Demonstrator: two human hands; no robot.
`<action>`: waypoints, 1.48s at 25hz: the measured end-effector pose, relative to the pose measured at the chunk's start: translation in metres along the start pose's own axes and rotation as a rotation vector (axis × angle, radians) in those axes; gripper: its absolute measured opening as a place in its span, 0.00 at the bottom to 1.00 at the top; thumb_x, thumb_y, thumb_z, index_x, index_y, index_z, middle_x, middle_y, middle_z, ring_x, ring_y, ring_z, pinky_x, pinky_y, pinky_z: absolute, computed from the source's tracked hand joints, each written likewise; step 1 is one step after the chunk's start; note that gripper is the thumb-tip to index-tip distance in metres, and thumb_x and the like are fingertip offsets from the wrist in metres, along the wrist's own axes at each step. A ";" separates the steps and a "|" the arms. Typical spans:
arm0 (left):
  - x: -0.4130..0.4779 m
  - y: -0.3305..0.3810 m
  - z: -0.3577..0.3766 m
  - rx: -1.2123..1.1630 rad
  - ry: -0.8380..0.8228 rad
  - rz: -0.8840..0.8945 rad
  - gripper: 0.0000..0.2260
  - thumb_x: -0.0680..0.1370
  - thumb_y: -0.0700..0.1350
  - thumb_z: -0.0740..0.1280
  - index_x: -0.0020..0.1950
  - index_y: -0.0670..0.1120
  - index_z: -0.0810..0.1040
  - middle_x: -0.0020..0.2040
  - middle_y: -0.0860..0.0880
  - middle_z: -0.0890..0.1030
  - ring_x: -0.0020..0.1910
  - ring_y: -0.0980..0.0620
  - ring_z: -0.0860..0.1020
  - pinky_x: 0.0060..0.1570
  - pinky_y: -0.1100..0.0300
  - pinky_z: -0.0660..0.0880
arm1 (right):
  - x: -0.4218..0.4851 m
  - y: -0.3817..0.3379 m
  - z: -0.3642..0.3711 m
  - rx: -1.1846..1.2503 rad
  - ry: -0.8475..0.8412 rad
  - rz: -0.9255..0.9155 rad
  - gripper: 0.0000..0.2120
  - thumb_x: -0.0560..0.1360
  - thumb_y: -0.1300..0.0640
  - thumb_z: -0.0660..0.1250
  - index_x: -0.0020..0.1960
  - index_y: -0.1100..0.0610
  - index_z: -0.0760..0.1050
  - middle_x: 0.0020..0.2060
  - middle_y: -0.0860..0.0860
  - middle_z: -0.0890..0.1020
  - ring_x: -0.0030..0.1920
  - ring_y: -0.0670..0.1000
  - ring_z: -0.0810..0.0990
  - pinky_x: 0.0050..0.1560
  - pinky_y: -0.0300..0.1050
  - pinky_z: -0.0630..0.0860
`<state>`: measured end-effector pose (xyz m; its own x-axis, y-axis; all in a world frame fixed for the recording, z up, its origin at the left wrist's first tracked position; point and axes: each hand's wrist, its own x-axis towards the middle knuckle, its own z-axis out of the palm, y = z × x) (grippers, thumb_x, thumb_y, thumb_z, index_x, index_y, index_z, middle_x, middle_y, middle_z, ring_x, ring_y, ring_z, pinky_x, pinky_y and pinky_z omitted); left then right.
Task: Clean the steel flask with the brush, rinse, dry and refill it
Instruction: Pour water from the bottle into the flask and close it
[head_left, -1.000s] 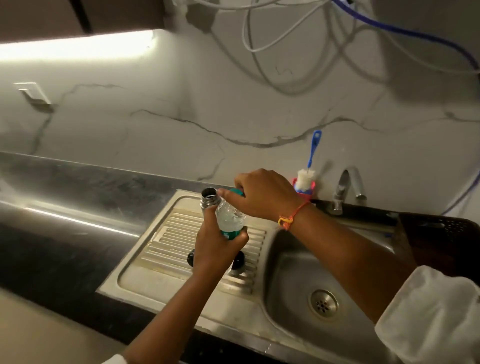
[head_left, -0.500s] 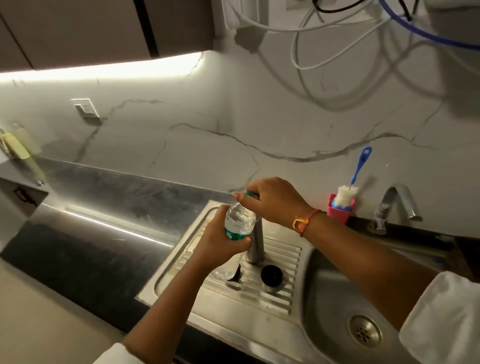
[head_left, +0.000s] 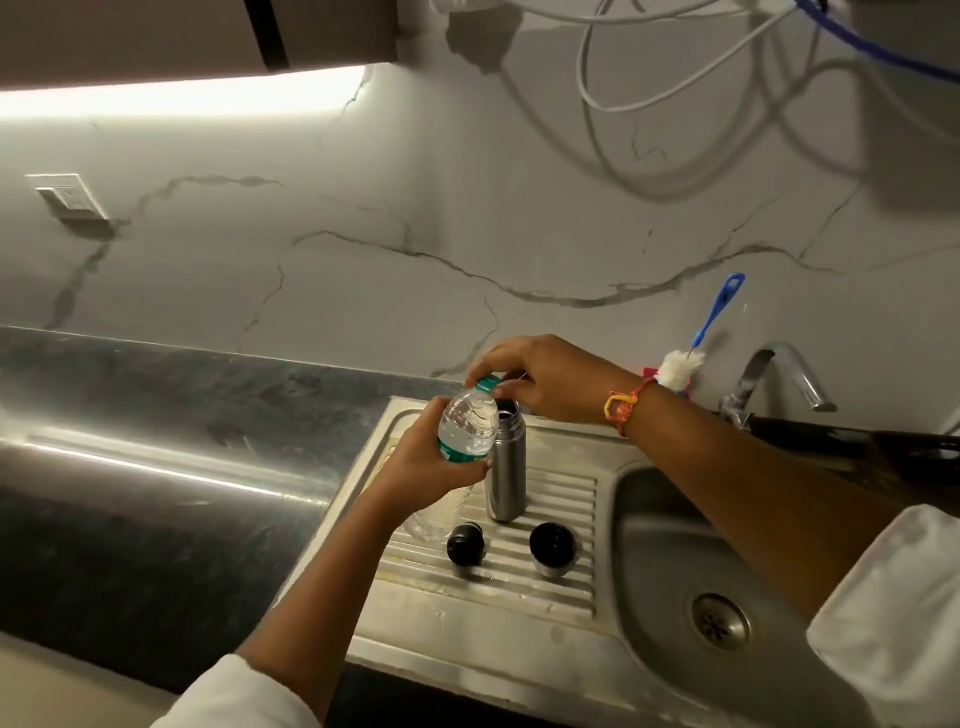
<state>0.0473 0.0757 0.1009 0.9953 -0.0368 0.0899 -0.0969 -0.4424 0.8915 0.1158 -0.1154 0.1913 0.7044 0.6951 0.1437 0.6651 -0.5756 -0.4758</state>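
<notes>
Changed: since half a second ago the plastic bottle has shifted left off the front of the steel flask, so the flask's open mouth now shows. The black stopper, then half hidden by the wrist, is in full view.
Unchanged: both hands keep the same holds, and the flask stands where it stood.
Left hand: wrapped around the bottle's middle at the green label, holding it touching or just short of the flask's left side. I cannot tell which. The bottle's base leans down toward the viewer.
Right hand: above and behind the flask's mouth, fingertips pinching the green cap, which sits on the bottle's neck.
Flask: upright and uncapped on the ribbed drainboard, gripped by neither hand, just right of the held bottle.
Stopper: on the ribs in front of the flask, slightly left.
Cup lid: on the ribs in front of the flask, slightly right, apart from the stopper.
Brush: well right of and behind the flask, bristles in a red holder, blue handle up against the wall.
Sink basin: right of the flask, beside the drainboard.
</notes>
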 end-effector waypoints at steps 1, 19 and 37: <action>0.002 -0.004 -0.002 0.004 -0.009 -0.001 0.27 0.69 0.38 0.81 0.62 0.53 0.73 0.54 0.54 0.81 0.50 0.61 0.81 0.48 0.62 0.82 | 0.001 -0.001 0.001 0.021 -0.003 0.017 0.14 0.78 0.60 0.70 0.62 0.50 0.80 0.59 0.49 0.80 0.54 0.49 0.79 0.57 0.43 0.79; 0.050 -0.034 -0.032 0.600 -0.203 0.013 0.35 0.71 0.46 0.80 0.72 0.47 0.66 0.67 0.44 0.78 0.59 0.47 0.78 0.53 0.59 0.79 | -0.014 0.051 0.085 0.085 0.216 0.610 0.21 0.78 0.55 0.69 0.70 0.53 0.74 0.64 0.55 0.79 0.63 0.56 0.78 0.65 0.52 0.75; 0.070 -0.010 -0.045 1.001 -0.267 0.082 0.41 0.71 0.48 0.79 0.80 0.49 0.61 0.70 0.44 0.77 0.63 0.42 0.79 0.57 0.47 0.82 | -0.013 0.055 0.099 0.076 0.315 0.553 0.24 0.75 0.54 0.73 0.70 0.53 0.75 0.63 0.55 0.78 0.61 0.55 0.78 0.60 0.50 0.78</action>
<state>0.1173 0.1176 0.1183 0.9670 -0.2432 -0.0765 -0.2353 -0.9668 0.0995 0.1190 -0.1135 0.0774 0.9852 0.1380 0.1019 0.1714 -0.7729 -0.6109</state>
